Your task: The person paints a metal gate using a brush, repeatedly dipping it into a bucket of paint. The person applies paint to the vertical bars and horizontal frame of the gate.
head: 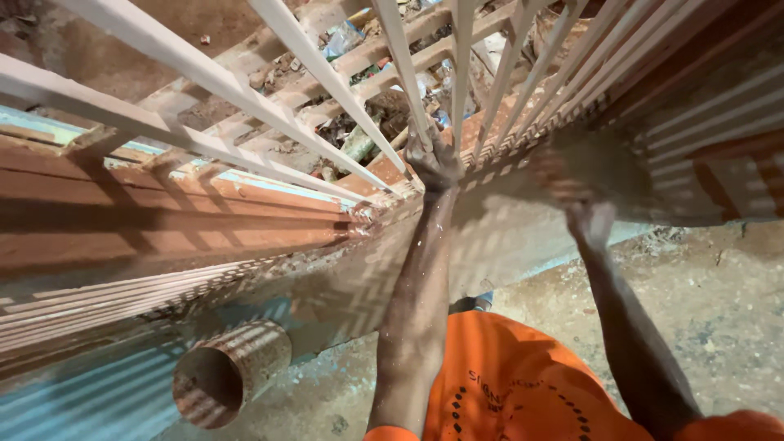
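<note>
My left hand (430,161) is stretched out and closed around one of the white metal bars (408,73) of a window grille, where the bars meet the sill. My right hand (590,222) is raised against the grey plastered wall face (506,237) below the grille. Just above it lies a blurred grey patch (600,167), and I cannot tell whether the hand grips a tool or wet mortar. Both forearms are speckled with pale splashes. My orange shirt (506,384) fills the bottom of the view.
Red brick courses (163,220) run along the left, striped by the bars' shadows. A round pipe opening (220,376) sticks out low on the wall beside blue corrugated sheet (82,400). Rubble and litter (359,139) lie beyond the grille. Rough concrete ground (719,318) is at right.
</note>
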A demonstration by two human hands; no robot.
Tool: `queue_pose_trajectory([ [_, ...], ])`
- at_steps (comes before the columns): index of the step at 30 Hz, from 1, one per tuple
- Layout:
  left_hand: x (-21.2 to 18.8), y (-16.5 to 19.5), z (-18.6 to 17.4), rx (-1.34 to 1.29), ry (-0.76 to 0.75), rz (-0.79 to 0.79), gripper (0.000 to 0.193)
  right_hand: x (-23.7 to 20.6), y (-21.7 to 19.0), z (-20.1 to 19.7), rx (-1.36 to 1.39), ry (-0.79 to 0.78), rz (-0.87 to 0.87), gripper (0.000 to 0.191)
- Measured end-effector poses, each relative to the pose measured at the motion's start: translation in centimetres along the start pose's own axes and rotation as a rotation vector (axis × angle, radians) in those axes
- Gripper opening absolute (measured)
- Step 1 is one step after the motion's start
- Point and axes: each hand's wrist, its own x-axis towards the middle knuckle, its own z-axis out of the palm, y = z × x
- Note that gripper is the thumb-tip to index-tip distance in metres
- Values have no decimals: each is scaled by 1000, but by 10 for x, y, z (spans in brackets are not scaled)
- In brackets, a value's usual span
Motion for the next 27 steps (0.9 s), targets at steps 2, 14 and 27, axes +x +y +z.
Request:
queue_pose_trajectory([
  [2,-2,-1,-1,-11,-12,-8,27,-14,-6,1,-59,-194,51,34],
  [14,-8,-3,2,-66,-4,-214,29,-19,-6,29,271,240,170,37],
  [27,-2,2,0,15,-19,-15,27,-73,-68,83,281,-488,736,31],
])
